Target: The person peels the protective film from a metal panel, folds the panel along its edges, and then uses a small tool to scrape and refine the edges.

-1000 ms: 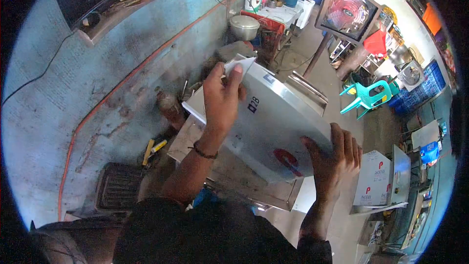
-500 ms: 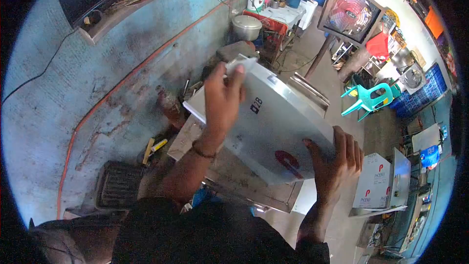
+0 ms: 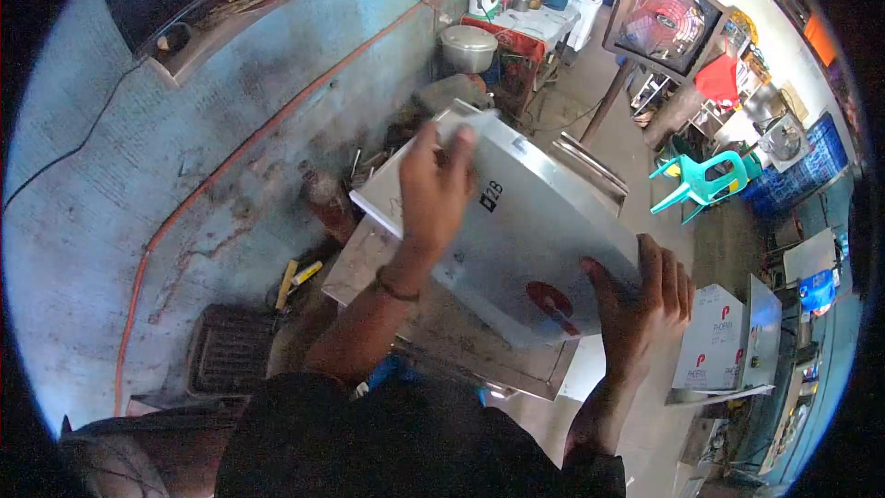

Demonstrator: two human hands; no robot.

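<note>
Metal panel (image 3: 516, 240): tilted above the workbench (image 3: 359, 267), between both hands.
Left hand (image 3: 438, 194): fingers pinch a pale flap (image 3: 481, 120) at the panel's upper corner — blurred.
Right hand (image 3: 641, 314): grips the panel's near right edge, thumb on its face.
Progress: flap up at that corner only, it seems — the red logo and black print still on the face.
Pot (image 3: 468, 53): lidded, contents hidden.
White bucket (image 3: 484, 0): contents unclear.

A grey, red-marked panel (image 3: 530, 240) tilts above a table (image 3: 461, 327).
</note>
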